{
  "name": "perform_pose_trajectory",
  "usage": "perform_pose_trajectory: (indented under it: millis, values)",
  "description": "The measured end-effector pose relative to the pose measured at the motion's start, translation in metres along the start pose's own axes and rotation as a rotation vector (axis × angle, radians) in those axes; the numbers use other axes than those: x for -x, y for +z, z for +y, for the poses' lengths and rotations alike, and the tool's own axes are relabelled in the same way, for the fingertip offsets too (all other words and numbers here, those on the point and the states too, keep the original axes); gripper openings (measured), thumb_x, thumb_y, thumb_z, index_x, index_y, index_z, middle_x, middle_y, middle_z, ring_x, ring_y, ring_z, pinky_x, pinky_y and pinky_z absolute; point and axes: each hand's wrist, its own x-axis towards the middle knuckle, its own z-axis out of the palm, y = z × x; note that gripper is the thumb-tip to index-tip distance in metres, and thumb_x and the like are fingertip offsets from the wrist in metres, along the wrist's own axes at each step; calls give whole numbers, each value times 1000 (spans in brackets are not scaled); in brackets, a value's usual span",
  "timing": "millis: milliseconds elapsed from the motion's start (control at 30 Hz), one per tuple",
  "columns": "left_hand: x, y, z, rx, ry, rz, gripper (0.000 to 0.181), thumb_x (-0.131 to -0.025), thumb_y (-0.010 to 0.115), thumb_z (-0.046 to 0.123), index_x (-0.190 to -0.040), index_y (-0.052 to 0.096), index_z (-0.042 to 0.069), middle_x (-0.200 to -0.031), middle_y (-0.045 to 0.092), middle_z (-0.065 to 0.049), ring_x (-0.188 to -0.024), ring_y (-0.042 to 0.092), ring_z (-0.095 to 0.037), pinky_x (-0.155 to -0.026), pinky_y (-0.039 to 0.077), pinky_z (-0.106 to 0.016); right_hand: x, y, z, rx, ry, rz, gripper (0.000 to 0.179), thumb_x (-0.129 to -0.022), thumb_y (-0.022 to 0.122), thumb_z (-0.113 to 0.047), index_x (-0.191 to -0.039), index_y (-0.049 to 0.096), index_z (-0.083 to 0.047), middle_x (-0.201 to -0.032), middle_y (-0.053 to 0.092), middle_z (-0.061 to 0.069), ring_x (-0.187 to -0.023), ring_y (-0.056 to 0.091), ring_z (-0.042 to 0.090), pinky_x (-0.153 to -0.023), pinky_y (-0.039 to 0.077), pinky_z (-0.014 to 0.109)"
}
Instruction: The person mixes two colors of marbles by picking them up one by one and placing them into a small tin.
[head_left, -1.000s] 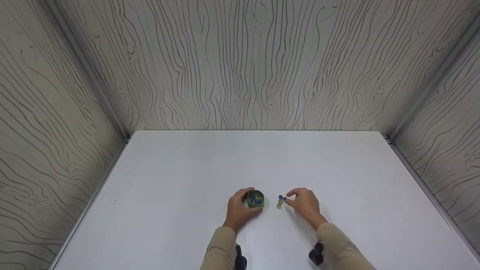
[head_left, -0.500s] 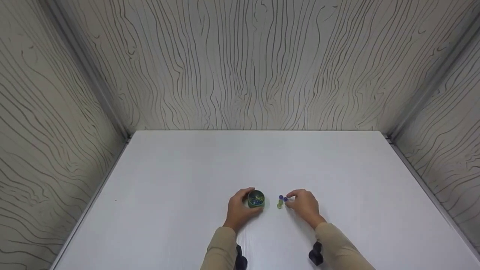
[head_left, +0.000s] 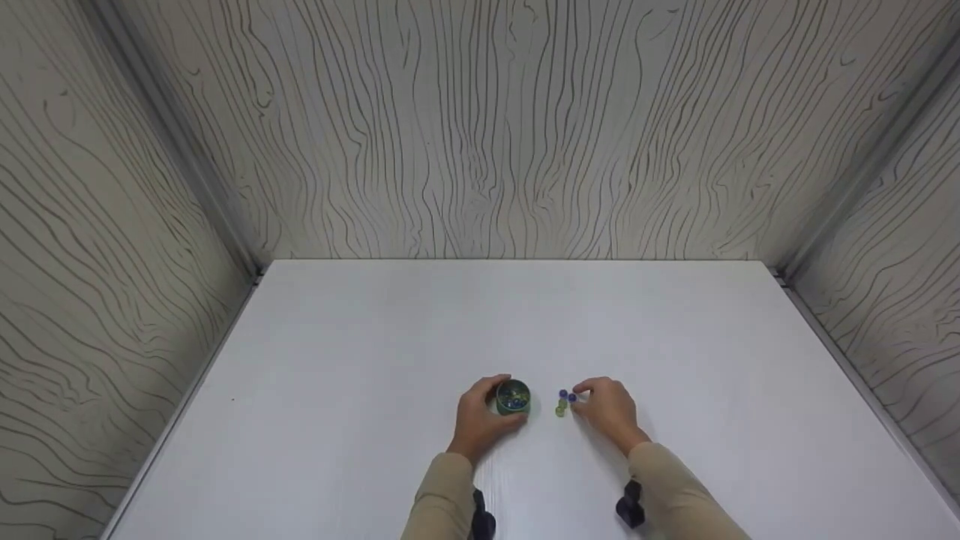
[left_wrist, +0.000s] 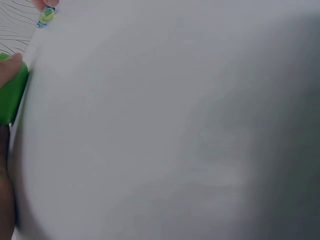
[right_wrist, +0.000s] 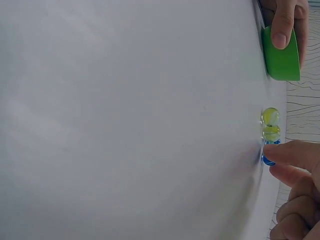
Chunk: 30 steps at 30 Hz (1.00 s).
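My left hand point(head_left: 476, 421) grips a small green cup point(right_wrist: 283, 62) on the white table, thumb on the near side and fingers round the far side. Several blue and yellow-green marbles lie inside it. To the cup's right, my right hand point(head_left: 609, 412) pinches a blue marble point(head_left: 572, 398) between thumb and forefinger, at table level. Another blue marble point(head_left: 563, 394) sits just left of it. Two yellow-green glass marbles point(right_wrist: 271, 116) stand close by, in a short row with the blue ones. In the right wrist view the thumb partly covers the blue marbles.
The white table point(head_left: 375, 322) reaches back to a panel point(head_left: 480, 135) with a wood-grain pattern. Similar panels stand at the left and right. A tiny dark speck point(head_left: 233, 400) marks the table's left part.
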Motion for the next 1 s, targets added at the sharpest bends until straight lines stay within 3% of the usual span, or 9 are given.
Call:
perform_pose_trajectory:
  millis: [500, 1000]
  values:
    - [1, 0, -1, 27, -29, -20, 63, -68, 85, 24, -125, 61, 15, -123, 66, -1, -119, 62, -20, -108, 50, -34, -2, 3, 0, -12, 13, -17, 17, -80, 73, -6, -96, 75, -5, -110, 72, 18, -112, 63, 39, -98, 52, 52]
    - [1, -1, 0, 38, -19, -9, 62, -68, 85, 22, -124, 61, 16, -121, 67, 0, -116, 63, -18, -105, 52, -31, -3, 3, 1, 4, 30, -6, 12, -79, 73, -8, -90, 75, -5, -108, 73, 18, -110, 64, 39, -94, 54, 50]
